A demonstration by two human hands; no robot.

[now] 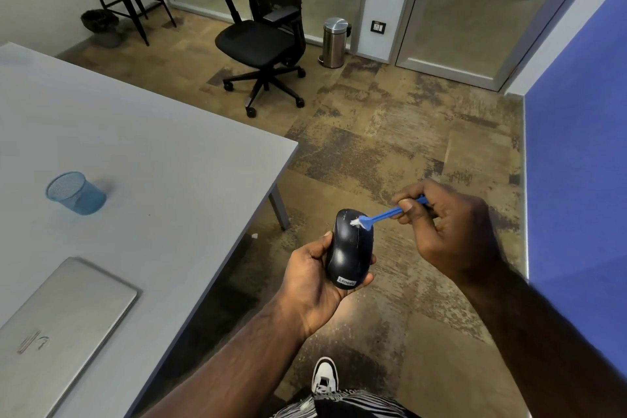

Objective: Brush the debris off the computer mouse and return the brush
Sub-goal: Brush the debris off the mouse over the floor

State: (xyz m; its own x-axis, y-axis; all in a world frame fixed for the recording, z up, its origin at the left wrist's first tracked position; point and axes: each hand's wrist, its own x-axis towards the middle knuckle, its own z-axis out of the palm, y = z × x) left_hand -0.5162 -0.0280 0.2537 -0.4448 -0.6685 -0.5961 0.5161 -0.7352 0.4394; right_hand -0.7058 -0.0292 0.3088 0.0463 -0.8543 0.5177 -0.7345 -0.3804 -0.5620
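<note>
Blue brush (386, 214), pinched in the right hand's (451, 231) grip, touches its white bristles to the black mouse (349, 248) cradled in the left hand (312, 285) beside the desk (169, 146); brushing is underway, and the brush likely goes back next to the blue mesh cup (76, 193).

My left hand (314, 285) is turned palm up out in front of me, thumb pressed along one side of the mouse (349, 249) and fingers curled under and up the other, cradling it. My left forearm runs up from the lower middle, bare to the wrist. My right hand (444, 231) is raised a little higher, wrist bent inward, thumb and forefinger pinched on the brush (383, 215) handle (the other fingers are folded loosely into the palm). My right forearm comes in bare from the lower right corner.
</note>
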